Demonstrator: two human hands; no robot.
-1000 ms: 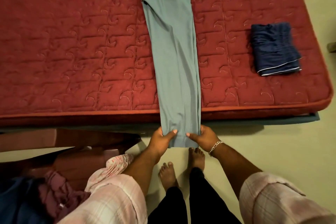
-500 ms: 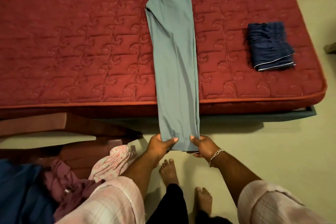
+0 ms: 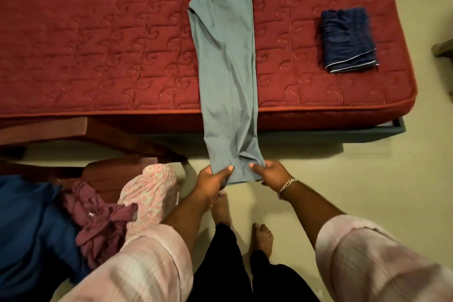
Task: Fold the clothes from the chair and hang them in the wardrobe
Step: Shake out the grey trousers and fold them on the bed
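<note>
Grey-green trousers (image 3: 226, 56) (folded lengthwise) drape off mattress (image 3: 98, 44).

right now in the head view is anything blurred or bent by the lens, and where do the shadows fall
Head view: dim, warm light; the mattress edge bows from wide-angle distortion. The grey-green trousers and folded navy cloth are fairly sharp. The checked sleeves at the bottom are soft and smeared. A shadow lies on the floor under the bed edge. No glare.
</note>
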